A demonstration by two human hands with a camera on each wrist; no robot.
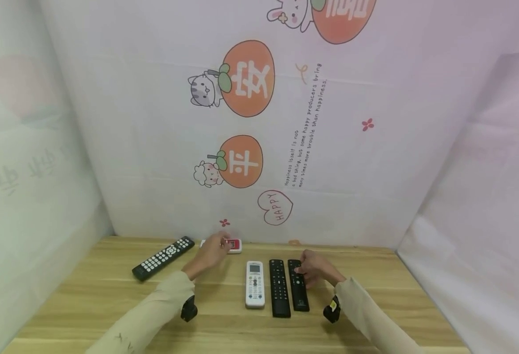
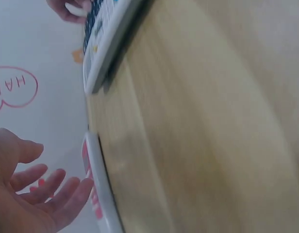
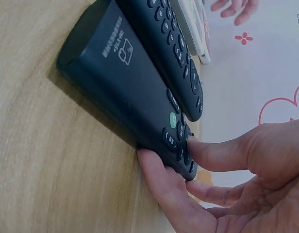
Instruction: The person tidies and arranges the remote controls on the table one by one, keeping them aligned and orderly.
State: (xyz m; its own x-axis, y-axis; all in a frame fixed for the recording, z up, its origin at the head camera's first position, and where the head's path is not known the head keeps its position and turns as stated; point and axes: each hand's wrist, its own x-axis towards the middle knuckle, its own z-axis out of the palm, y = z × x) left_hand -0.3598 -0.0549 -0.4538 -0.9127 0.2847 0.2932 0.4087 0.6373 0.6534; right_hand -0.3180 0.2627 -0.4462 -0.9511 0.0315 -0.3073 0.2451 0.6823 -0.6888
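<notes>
My left hand (image 1: 211, 251) hovers over a small white remote control with a red face (image 1: 235, 246) at the back of the table. In the left wrist view its fingers (image 2: 67, 199) are loosely spread, palm up to the camera, with nothing between them; whether a fingertip touches the remote I cannot tell. My right hand (image 1: 316, 268) pinches the far end of the rightmost black remote control (image 1: 301, 296). In the right wrist view the thumb (image 3: 217, 154) lies on its buttons and a finger (image 3: 154, 167) is against its side. The remote's near end appears to lie on the wood.
Beside the held remote lies another black remote (image 1: 280, 291), roughly parallel to it. Left of that is a white remote with a small screen (image 1: 255, 287). A black remote with white buttons (image 1: 162, 258) lies slanted at the far left. Printed cloth (image 1: 162, 206) walls the table's back and sides.
</notes>
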